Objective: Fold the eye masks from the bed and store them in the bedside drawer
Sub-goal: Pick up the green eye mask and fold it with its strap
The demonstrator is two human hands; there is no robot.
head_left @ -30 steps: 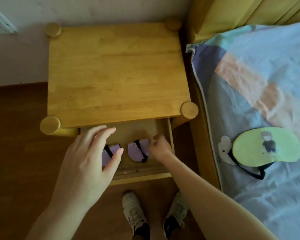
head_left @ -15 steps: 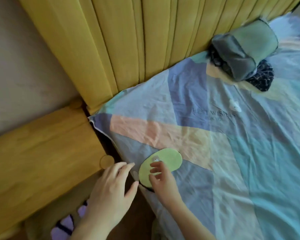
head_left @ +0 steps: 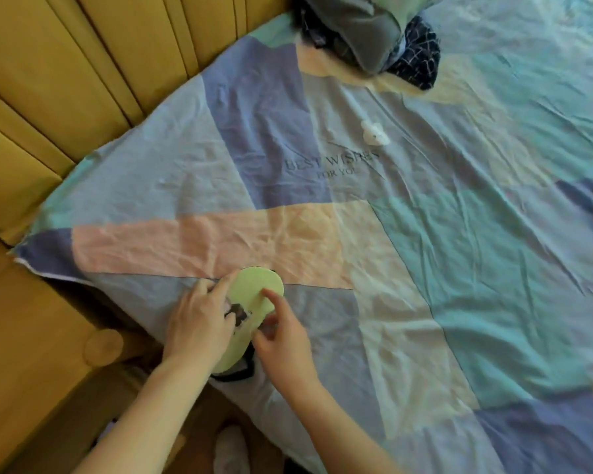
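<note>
A light green eye mask point(head_left: 254, 295) with a small cartoon figure and a black strap point(head_left: 240, 372) lies at the near left edge of the bed point(head_left: 459, 268). My left hand point(head_left: 199, 323) rests flat on its left half, fingers stretched along the edge. My right hand point(head_left: 283, 336) touches the top with the index finger while thumb and curled fingers pinch the mask's right edge. The bedside table point(head_left: 31, 336) stands to the left; its drawer is almost entirely out of view.
A yellow padded headboard point(head_left: 100, 63) runs along the top left. A grey and dark bundle of fabric point(head_left: 374, 32) sits at the head of the bed. A small white object point(head_left: 375, 133) lies on the patchwork sheet. A shoe point(head_left: 230, 449) shows on the floor below.
My view swung from the open drawer, with folded purple masks inside, to the bed. Both hands left the drawer and came onto the green mask; the left hand now lies on it.
</note>
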